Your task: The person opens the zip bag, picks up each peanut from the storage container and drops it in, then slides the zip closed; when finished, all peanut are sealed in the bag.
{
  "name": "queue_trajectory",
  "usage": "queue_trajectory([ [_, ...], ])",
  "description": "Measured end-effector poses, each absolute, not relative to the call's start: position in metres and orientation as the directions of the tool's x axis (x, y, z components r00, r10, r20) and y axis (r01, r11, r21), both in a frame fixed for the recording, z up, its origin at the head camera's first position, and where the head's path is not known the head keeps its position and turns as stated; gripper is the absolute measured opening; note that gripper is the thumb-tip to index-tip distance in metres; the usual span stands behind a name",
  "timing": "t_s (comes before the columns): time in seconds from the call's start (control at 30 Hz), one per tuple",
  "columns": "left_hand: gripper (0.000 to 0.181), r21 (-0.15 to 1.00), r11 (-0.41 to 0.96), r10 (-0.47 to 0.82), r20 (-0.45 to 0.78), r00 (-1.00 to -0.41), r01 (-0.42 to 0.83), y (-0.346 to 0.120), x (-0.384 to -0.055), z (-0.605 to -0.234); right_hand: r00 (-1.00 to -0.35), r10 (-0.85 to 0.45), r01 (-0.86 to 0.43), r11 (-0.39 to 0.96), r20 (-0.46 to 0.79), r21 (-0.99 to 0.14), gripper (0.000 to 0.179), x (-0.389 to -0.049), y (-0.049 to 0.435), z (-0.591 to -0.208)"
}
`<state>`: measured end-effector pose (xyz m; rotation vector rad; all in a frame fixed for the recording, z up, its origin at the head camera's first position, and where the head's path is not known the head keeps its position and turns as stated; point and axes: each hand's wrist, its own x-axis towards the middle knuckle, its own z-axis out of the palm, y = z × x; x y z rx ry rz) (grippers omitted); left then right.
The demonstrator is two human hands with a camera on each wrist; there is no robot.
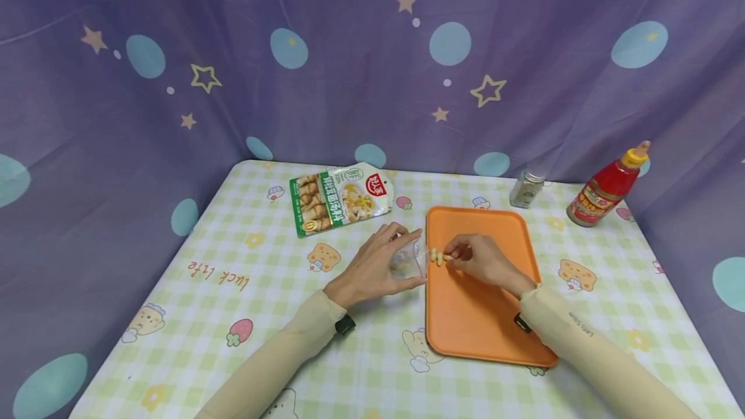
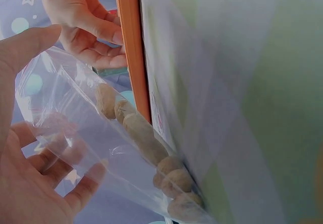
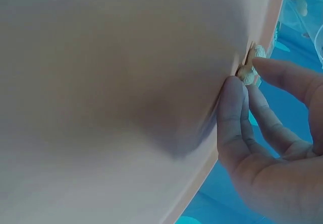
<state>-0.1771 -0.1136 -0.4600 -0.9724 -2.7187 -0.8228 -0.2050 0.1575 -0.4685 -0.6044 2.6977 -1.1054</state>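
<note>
A clear plastic bag (image 1: 409,257) stands with its mouth toward the tray's left edge, held by my left hand (image 1: 375,268) with thumb and fingers spread around it. Several unshelled peanuts (image 2: 144,135) lie along the bag's lower side in the left wrist view. My right hand (image 1: 483,260) is over the orange tray (image 1: 483,332), near its left edge. Between its thumb and fingertips it pinches a peanut (image 3: 247,74), close to the tray surface. A few more peanuts (image 1: 436,256) lie beside those fingertips at the tray's edge.
Behind my left hand lies a green-and-white food packet (image 1: 343,200). A small spice jar (image 1: 526,189) and a red sauce bottle with a yellow cap (image 1: 606,187) stand at the back right. A checked cloth (image 1: 279,315) covers the table, with a purple curtain (image 1: 361,102) behind.
</note>
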Motion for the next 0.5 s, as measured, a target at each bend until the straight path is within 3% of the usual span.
queue_trajectory([
  [0.5,0.089,0.450,0.639,0.547,0.305,-0.780,0.624,-0.1131,-0.1771,-0.4609,-0.905,-0.426,-0.290,0.641,-0.014,-0.711,0.011,-0.1976,0.1518,-0.4703],
])
